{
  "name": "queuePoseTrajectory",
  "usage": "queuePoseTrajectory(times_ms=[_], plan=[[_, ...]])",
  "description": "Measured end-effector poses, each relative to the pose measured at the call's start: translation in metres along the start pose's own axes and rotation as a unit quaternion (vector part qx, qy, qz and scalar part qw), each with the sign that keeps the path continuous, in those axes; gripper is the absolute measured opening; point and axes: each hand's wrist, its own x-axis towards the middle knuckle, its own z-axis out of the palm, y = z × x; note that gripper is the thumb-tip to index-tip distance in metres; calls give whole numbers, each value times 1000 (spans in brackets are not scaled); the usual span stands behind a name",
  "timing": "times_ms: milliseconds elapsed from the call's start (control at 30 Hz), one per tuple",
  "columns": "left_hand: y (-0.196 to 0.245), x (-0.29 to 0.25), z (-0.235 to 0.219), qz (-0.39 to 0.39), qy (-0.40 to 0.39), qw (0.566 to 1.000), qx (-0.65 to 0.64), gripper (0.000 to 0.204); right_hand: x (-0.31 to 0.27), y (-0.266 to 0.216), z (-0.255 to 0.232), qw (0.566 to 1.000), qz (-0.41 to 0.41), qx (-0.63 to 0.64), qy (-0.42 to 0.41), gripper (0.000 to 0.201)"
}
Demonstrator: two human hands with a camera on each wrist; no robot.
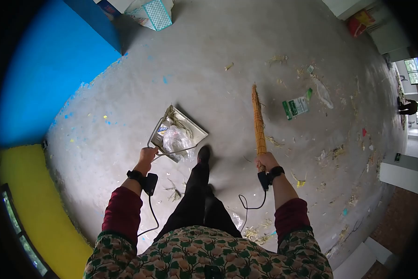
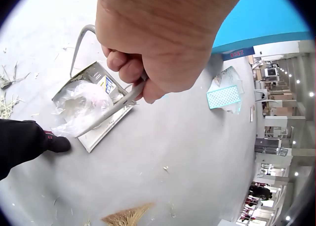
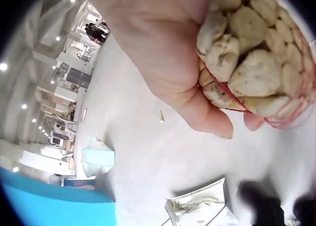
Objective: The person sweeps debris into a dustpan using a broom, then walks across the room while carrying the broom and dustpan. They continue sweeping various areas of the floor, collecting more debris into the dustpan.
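Note:
My left hand (image 1: 146,157) grips the bent tube handle (image 2: 112,109) of a metal dustpan (image 1: 198,133), fingers curled round it in the left wrist view. Inside the pan lie a crumpled clear plastic bag (image 1: 175,138), a blue-and-white packet (image 1: 163,129) and some straw. With my right hand (image 1: 267,161) I hold a straw broom (image 1: 258,118) near its bound end, and it points forward over the floor. That end (image 3: 256,73), cut stalks tied with red string, fills the corner of the right wrist view.
Litter dots the grey floor: a green-and-white packet (image 1: 296,108), a clear plastic scrap (image 1: 322,93) and straw bits (image 1: 174,191). A blue block (image 1: 55,69) and a yellow one (image 1: 37,200) stand at left. A bag with a teal checked panel (image 1: 157,15) lies ahead.

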Motion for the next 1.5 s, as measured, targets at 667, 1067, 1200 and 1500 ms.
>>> queuePoseTrajectory(times_ms=[667,1067,1200,1500], plan=[[47,26,8,-16,76,994,-82,20,10,-138,6,968,-103,-230,-6,54],[58,40,34,-67,155,976,-137,25,56,-153,85,831,-119,-536,-91,60],[70,57,39,-17,171,985,-17,27,26,-186,53,853,-121,-417,-289,50],[166,78,59,-16,195,977,-90,30,54,-331,-66,930,-164,-264,-196,59]])
